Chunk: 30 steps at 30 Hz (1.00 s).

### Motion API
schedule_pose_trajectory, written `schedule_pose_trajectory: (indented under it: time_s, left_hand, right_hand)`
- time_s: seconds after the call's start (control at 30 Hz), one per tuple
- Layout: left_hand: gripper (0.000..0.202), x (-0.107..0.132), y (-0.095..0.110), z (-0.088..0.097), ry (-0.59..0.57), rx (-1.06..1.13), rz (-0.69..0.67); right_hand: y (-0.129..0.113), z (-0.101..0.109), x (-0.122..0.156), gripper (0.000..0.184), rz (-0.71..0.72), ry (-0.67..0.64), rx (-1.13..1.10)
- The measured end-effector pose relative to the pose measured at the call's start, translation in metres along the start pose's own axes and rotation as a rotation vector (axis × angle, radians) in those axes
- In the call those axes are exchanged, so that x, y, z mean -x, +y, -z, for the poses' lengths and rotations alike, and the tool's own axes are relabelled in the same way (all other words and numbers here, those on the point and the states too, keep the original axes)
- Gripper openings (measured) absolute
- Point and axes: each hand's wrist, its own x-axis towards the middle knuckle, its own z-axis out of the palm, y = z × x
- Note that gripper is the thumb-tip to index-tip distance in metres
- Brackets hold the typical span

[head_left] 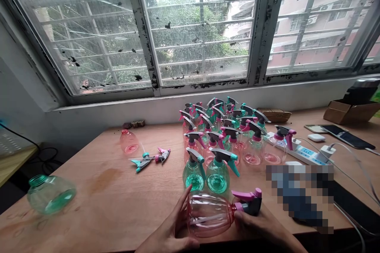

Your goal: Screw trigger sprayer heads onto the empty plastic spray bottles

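A clear pink spray bottle lies on its side between my hands at the table's front edge, its pink and dark grey trigger head pointing right. My left hand is wrapped around the bottle's base, fingers on top and thumb below. At the neck, my right hand grips just under the trigger head, its thumb on the collar; the other fingers are largely hidden. Just beyond stand two green spray bottles with teal triggers, in front of several rows of pink and green spray bottles.
Left of the rows lie two loose trigger heads, a headless pink bottle and a headless green bottle. A power strip with cables, phones and a cardboard box occupy the right side. Windows line the back.
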Motion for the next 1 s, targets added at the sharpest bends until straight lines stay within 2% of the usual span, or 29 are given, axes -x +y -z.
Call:
schedule_pose_trajectory:
  time_s: [0.2,0.5,0.73,0.9,1.0]
  left_hand:
    - [0.098,0.0039,-0.0036,0.0031,-0.001,0.048,0.019]
    - [0.107,0.0001,0.0035,-0.0028,-0.007,0.008,0.0]
    - [0.104,-0.0014,0.0004,0.0004,-0.032,-0.001,0.019]
    - [0.098,-0.0034,0.0018,-0.0014,-0.015,-0.018,-0.003]
    - [0.106,-0.0016,0.0022,-0.0025,0.003,-0.009,0.019]
  right_hand:
    - [-0.001,-0.0008,0.0013,0.053,-0.082,0.008,0.045]
    - [0.0018,-0.0014,0.0005,0.056,-0.048,0.005,0.015]
    - [0.0001,-0.0012,0.0005,0.05,-0.073,0.064,0.069]
    - [0.0019,-0.0021,-0.0004,0.056,-0.041,0.01,0.022]
    - [0.0018,-0.0021,0.0,0.054,-0.046,0.022,0.06]
